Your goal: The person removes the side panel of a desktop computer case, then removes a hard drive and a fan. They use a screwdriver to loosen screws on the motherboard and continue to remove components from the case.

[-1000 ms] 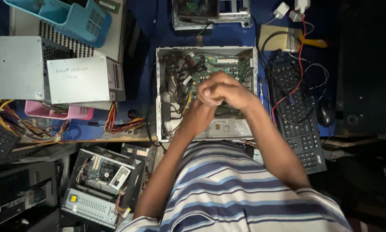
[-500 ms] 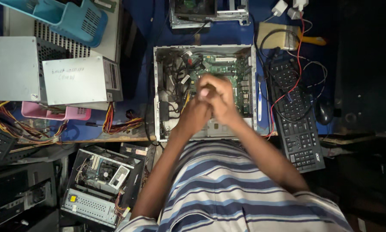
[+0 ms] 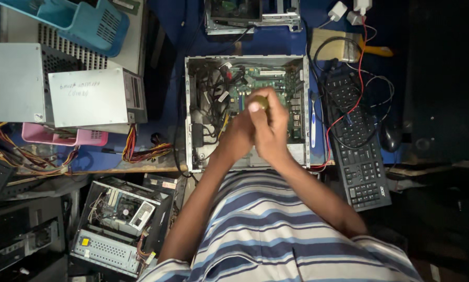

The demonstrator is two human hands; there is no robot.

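An open grey computer case (image 3: pixel 192 112) lies flat on the blue table, showing a green motherboard (image 3: pixel 276 83) and bundled black cables (image 3: pixel 209 99). Both my hands are pressed together above the middle of the case. My right hand (image 3: pixel 273 128) wraps a tool whose round olive-yellow handle end (image 3: pixel 260 101) sticks out by the thumb. My left hand (image 3: pixel 238 140) closes against it from the left. The tool's shaft and tip are hidden under the hands.
A black keyboard (image 3: pixel 357 141) with red and black wires lies right of the case, and a mouse (image 3: pixel 390 138) beyond it. Grey power-supply boxes (image 3: pixel 96 96), a blue basket (image 3: pixel 83 18) and a pink tray (image 3: pixel 62 137) stand left. Another open unit (image 3: pixel 122 214) sits below.
My clasped hands have shifted slightly toward the case's middle, and the round handle end now shows above my fingers. The view has drifted a little.
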